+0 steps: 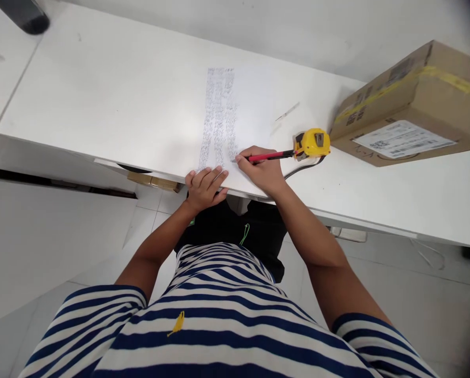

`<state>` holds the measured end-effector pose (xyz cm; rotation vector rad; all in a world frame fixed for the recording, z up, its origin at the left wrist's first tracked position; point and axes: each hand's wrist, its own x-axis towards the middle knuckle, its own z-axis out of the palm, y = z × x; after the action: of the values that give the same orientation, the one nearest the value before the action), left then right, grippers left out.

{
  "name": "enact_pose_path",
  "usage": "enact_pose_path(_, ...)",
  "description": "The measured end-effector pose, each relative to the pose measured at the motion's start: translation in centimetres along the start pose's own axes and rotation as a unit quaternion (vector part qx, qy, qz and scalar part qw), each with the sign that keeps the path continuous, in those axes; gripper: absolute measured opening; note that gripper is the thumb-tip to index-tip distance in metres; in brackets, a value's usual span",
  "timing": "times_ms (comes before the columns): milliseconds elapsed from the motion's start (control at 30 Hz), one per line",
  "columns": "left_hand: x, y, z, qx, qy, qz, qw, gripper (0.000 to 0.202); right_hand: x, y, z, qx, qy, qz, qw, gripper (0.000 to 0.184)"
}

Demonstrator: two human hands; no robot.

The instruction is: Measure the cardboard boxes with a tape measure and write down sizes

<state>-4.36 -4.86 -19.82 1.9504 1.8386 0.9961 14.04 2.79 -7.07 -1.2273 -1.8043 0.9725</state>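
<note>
Rightward, tape measure [314, 144], then cardboard box [427, 105]. Red pen [266, 156] pinched in right hand [265, 172], long axis left-right, tip left; left hand [203, 190] released, spread on paper [254, 105].

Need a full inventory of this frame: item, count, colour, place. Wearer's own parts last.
Desk: 1, white, across the view
Handwritten paper: 1, white, on the desk
Pen: 1, red and black, in the right hand
Tape measure: 1, yellow and black, right of the pen
Dark cord: 1, beside the tape measure
Thin stick-like item: 1, pale, right of the paper
Cardboard box: 1, brown, desk's right side
Brown item: 1, below the front edge
Dark object: 1, top left, unclear
Floor: 1, pale, below
Striped shirt: 1, blue and white
Left hand: 1, on the paper's near edge
Right hand: 1, holding the pen
</note>
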Motion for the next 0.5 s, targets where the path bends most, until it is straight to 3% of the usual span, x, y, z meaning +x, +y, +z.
enact_pose_path(500, 0.5, 1.2, -0.7, -0.042, -0.04, -0.032, 0.998, 0.054, 0.0, -0.2, -0.2, -0.022, -0.015, 0.012, 1.0, 0.014)
